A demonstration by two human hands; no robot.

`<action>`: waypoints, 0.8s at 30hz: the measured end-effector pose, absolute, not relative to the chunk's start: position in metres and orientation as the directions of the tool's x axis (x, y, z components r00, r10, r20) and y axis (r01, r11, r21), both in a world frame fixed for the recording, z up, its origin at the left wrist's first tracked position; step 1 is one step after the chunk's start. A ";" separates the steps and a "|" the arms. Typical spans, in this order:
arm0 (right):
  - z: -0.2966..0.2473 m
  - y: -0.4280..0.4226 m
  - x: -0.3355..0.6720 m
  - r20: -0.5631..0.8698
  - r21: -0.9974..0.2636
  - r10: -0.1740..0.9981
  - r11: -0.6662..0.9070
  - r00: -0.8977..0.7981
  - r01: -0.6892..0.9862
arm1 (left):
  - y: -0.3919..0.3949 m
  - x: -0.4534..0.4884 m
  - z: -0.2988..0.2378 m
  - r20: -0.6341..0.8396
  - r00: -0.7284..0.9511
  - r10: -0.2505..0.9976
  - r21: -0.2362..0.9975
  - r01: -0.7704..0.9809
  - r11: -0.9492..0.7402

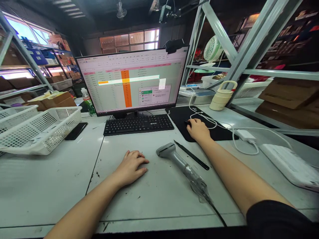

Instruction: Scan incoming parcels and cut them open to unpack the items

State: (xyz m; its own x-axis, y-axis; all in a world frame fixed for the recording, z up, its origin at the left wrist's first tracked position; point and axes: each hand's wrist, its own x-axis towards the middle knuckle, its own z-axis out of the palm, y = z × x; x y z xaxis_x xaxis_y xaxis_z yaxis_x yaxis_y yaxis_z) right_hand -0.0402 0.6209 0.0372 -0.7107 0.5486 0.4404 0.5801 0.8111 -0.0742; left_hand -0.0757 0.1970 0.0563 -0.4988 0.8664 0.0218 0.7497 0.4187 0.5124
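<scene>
My right hand is closed over a dark computer mouse on the black mouse pad; the palm hides most of the mouse. Flat on the pale tabletop, my left hand rests with its fingers apart and holds nothing. Between the two arms lies a grey barcode scanner, its handle wrapped in clear plastic. A black pen-like tool lies beside it. Behind my left hand is a black keyboard, and the monitor beyond shows a spreadsheet with an orange column and a small pop-up window.
White plastic baskets and a black phone lie at the left, near a green-labelled bottle. White cables, a white device and a cream flask are at the right, below metal shelf bars.
</scene>
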 end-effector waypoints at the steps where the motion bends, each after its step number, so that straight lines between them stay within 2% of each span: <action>1: 0.038 0.621 -0.040 0.438 -0.074 0.546 0.813 -0.714 0.577 | 0.197 -0.076 0.056 0.024 -0.499 0.866 0.510 0.751 0.418; 24: 0.043 0.621 -0.043 0.361 -0.081 0.574 0.805 -0.735 0.588 | 0.197 -0.076 0.059 0.032 -0.491 0.871 0.525 0.750 0.403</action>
